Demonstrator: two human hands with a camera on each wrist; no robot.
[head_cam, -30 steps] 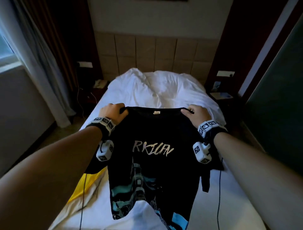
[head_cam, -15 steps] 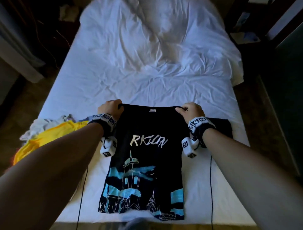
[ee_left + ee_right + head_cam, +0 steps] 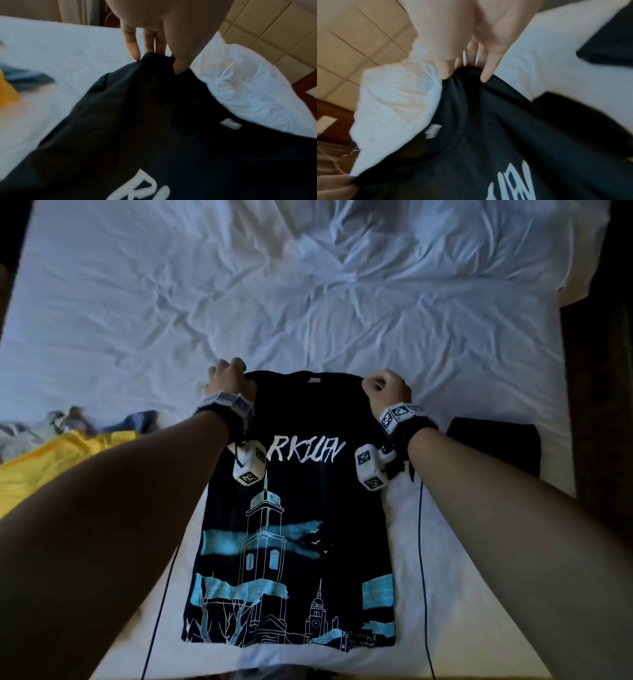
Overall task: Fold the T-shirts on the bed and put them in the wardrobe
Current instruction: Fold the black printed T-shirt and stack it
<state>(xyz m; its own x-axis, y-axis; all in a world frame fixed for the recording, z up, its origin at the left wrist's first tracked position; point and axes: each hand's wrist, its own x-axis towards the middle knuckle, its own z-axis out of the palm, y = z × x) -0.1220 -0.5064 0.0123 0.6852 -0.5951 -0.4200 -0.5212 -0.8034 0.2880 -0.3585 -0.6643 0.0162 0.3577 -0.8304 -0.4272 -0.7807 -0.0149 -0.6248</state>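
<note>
A black T-shirt [image 3: 298, 525] with white lettering and a blue tower print lies flat, print side up, near the foot of the white bed [image 3: 308, 302]. My left hand [image 3: 230, 381] pinches its left shoulder by the collar; thumb and fingers [image 3: 132, 46] close on the black cloth [image 3: 154, 108]. My right hand [image 3: 388, 388] pinches the right shoulder, where the fingers [image 3: 488, 70] gather the black fabric [image 3: 505, 128]. The sleeves are hidden under my arms.
A folded black garment [image 3: 493, 446] lies on the bed to the right of my right wrist. A yellow T-shirt [image 3: 51, 463] and grey and blue clothes [image 3: 102, 422] are piled at the left edge. A rumpled duvet [image 3: 411, 251] covers the far end.
The black T-shirt, held up by its shoulders a second ago, has been lowered and now lies spread flat on the bed. Both hands keep their hold on the shoulders.
</note>
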